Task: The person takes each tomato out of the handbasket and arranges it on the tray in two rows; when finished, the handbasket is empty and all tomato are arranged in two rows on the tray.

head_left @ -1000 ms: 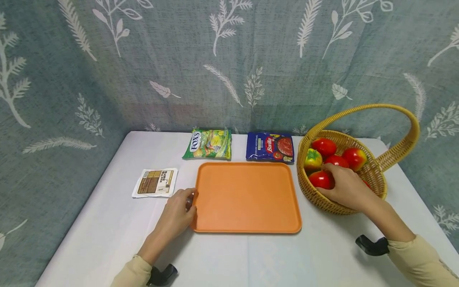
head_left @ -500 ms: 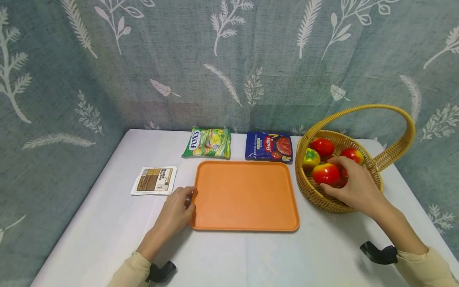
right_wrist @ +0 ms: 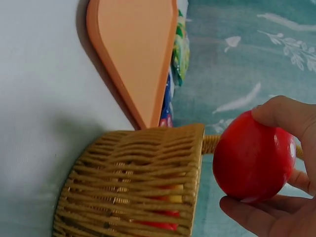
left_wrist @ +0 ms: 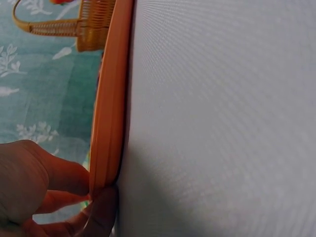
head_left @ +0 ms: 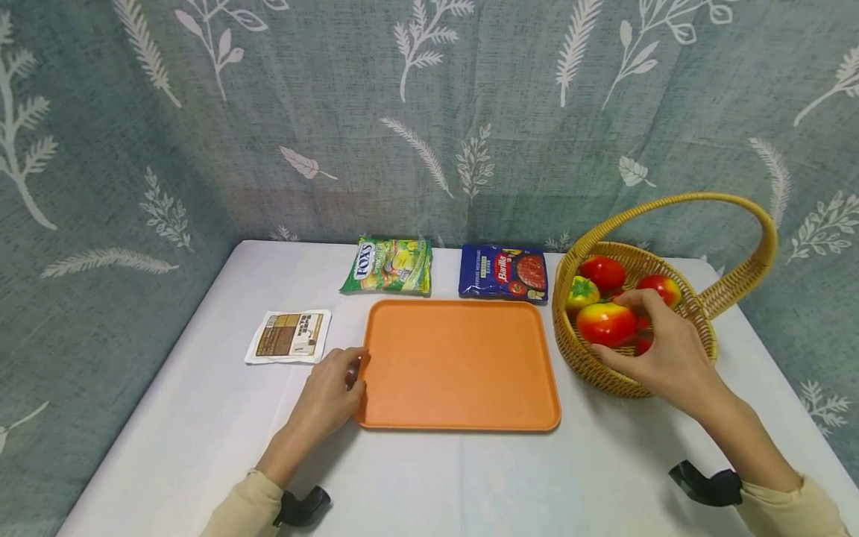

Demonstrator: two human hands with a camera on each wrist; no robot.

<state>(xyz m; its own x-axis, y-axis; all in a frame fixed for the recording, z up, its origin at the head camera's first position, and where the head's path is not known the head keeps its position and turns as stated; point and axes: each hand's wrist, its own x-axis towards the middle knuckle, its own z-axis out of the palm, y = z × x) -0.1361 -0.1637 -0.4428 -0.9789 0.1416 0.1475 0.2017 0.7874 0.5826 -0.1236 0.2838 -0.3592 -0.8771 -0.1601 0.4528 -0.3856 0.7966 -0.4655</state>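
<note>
Thumb and fingers of my right hand (head_left: 671, 358) grip a shiny red-and-yellow fruit (head_left: 606, 324), oval in shape. In the right wrist view the fruit (right_wrist: 254, 157) shows a smooth red side and is raised above the rim of the wicker basket (right_wrist: 133, 182). Several other red fruits and a yellow-green one (head_left: 582, 294) lie inside the basket (head_left: 604, 377). On the other side, my left hand (head_left: 327, 391) pinches the left rim of an orange tray (head_left: 459, 365). The left wrist view has its fingertips on the tray's edge (left_wrist: 107, 123), close to the white table.
Behind the tray lie a green Fox's candy bag (head_left: 392, 266) and a blue Barilla pouch (head_left: 503, 274). A flat brown-and-white packet (head_left: 288, 336) is at the left. The basket's tall handle (head_left: 698, 198) arches over it. A patterned curtain (head_left: 349, 149) closes off the back.
My right hand has drawn the fruit up from among the others in the basket, then moved slightly left with it. The left hand has stayed on the tray's rim.
</note>
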